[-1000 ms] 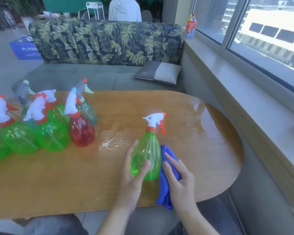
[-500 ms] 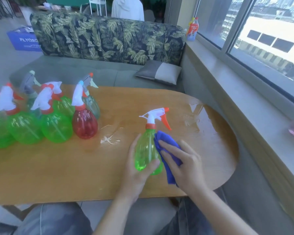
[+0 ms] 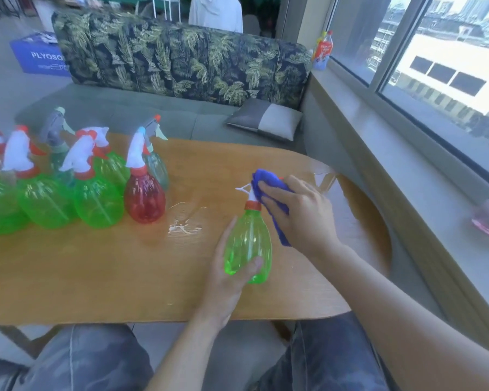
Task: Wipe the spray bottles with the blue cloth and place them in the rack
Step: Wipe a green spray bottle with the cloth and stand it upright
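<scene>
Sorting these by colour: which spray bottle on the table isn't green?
The red translucent spray bottle with the white trigger head, standing at the right end of the group; two greyish-teal ones stand behind, and the others are bright green.

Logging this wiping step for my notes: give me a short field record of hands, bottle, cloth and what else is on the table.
left hand: grips green bottle body
right hand: presses blue cloth over bottle's spray head
bottle: upright, base at the table
other bottles: green cluster and red one, table's left
rack: not in view
</scene>
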The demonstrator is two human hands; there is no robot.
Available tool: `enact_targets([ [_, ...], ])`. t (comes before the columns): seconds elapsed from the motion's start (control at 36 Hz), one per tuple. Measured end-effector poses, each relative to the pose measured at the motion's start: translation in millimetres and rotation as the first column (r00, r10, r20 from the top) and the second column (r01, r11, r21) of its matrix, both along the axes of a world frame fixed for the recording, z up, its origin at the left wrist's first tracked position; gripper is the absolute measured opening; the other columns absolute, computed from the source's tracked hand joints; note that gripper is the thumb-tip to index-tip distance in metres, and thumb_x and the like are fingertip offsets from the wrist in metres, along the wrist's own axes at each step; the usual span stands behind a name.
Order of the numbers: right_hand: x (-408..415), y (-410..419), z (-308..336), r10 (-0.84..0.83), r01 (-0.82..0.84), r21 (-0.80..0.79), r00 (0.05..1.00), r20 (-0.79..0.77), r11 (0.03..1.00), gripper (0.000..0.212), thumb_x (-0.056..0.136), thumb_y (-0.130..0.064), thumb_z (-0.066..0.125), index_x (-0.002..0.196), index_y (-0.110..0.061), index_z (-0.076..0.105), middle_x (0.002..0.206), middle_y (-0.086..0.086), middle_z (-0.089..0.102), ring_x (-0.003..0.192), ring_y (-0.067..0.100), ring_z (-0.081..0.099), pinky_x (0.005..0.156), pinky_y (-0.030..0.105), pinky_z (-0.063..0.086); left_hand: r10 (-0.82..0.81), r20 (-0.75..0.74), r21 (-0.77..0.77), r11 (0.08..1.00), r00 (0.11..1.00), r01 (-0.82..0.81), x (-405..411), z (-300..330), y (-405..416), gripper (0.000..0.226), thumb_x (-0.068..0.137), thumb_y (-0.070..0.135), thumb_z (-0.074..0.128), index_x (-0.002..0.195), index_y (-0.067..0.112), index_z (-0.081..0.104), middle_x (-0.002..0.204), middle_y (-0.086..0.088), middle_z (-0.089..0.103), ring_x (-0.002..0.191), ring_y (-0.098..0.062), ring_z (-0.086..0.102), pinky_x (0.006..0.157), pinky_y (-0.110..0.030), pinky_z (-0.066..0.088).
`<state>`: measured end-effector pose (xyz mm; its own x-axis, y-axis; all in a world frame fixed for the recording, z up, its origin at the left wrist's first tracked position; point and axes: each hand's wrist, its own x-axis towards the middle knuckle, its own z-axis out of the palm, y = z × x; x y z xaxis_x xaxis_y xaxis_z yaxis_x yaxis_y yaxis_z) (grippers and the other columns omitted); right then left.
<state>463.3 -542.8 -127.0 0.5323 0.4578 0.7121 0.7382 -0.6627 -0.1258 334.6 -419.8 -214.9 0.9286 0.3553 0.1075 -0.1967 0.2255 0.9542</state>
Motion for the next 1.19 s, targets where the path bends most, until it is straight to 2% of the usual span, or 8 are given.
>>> enact_targets([
  [0.14,-6.8,4.9,-0.7,0.182,-0.181,-0.097,0.983,-0.007,0.979,0.029,0.101,-0.043,0.057,0.116,-0.034,0.079,0.09,-0.008,0.061,0.079,0.017,0.058,0.057,0.032,0.052,0.012,-0.001,-0.012,1.0,1.0,-0.012,-0.3,0.0,2.6,0.09,0.075,0.037,0.09,0.155,0.045,0.05,0.152,0.02,0.06,0.142,-0.008,0.057,0.109,-0.031,0.053],
  [0.28,11.1,-3.4,7.8,-0.033,0.033,-0.007,0.999,-0.038,0.999,0.024,0.097,-0.04,0.065,0.115,-0.035,0.079,0.086,-0.009,0.057,0.076,0.021,0.059,0.057,0.026,0.036,0.0,0.004,-0.01,1.0,1.0,0.0,-0.5,1.4,1.8,0.09,0.075,0.036,0.09,0.156,0.045,0.05,0.15,0.027,0.059,0.139,0.001,0.056,0.1,-0.017,0.053],
  [0.36,7.9,-0.4,7.1,-0.036,0.036,0.005,0.997,-0.068,0.999,0.023,0.097,-0.039,0.066,0.115,-0.035,0.079,0.083,-0.012,0.049,0.074,0.019,0.057,0.057,0.027,0.037,0.004,0.006,-0.005,1.0,1.0,-0.004,-0.5,2.2,1.6,0.092,0.073,0.042,0.088,0.157,0.043,0.049,0.149,0.029,0.059,0.139,0.002,0.056,0.104,-0.019,0.052],
  [0.5,-5.4,5.9,5.7,0.237,-0.253,-0.157,0.965,-0.114,0.955,0.029,0.1,-0.046,0.057,0.115,-0.034,0.079,0.09,-0.008,0.061,0.076,0.018,0.058,0.058,0.029,0.045,0.024,0.001,-0.012,1.0,1.0,-0.024,0.6,-0.3,2.6,0.092,0.074,0.041,0.089,0.156,0.045,0.049,0.154,0.026,0.057,0.145,-0.002,0.052,0.118,-0.037,0.043],
  [0.69,12.0,-1.9,12.0,0.002,-0.007,-0.055,0.996,-0.086,0.998,0.033,0.1,-0.05,0.051,0.116,-0.039,0.078,0.088,-0.008,0.058,0.077,0.019,0.059,0.055,0.028,0.042,0.004,0.015,0.001,1.0,1.0,-0.004,-1.0,1.4,1.2,0.093,0.071,0.044,0.088,0.155,0.045,0.049,0.145,0.035,0.059,0.137,0.008,0.055,0.102,-0.016,0.05],
  [0.89,-1.6,4.0,7.2,0.273,-0.296,-0.171,0.951,-0.146,0.94,0.028,0.1,-0.045,0.058,0.113,-0.036,0.079,0.09,-0.009,0.059,0.073,0.016,0.056,0.056,0.028,0.043,0.019,0.006,-0.024,1.0,1.0,-0.019,-0.3,-1.0,2.3,0.088,0.073,0.042,0.089,0.152,0.051,0.051,0.153,0.031,0.056,0.145,0.002,0.05,0.116,-0.033,0.043],
  [1.06,13.2,-7.5,11.6,0.01,-0.013,-0.034,0.998,-0.068,0.999,0.024,0.098,-0.041,0.065,0.116,-0.036,0.079,0.086,-0.009,0.056,0.074,0.017,0.057,0.059,0.024,0.032,-0.008,0.005,-0.024,1.0,1.0,0.008,-0.7,3.6,0.6,0.09,0.072,0.043,0.089,0.152,0.05,0.051,0.148,0.033,0.058,0.14,0.004,0.054,0.11,-0.03,0.047],
  [1.19,3.1,-19.4,-1.2,-0.003,-0.003,-0.071,0.997,-0.078,0.997,0.026,0.099,-0.043,0.061,0.117,-0.035,0.078,0.085,-0.009,0.053,0.073,0.015,0.052,0.056,0.026,0.037,0.004,-0.001,-0.037,0.999,1.0,-0.004,-1.3,3.8,2.2,0.09,0.073,0.041,0.088,0.154,0.047,0.05,0.147,0.028,0.061,0.139,0.0,0.057,0.11,-0.032,0.049],
])
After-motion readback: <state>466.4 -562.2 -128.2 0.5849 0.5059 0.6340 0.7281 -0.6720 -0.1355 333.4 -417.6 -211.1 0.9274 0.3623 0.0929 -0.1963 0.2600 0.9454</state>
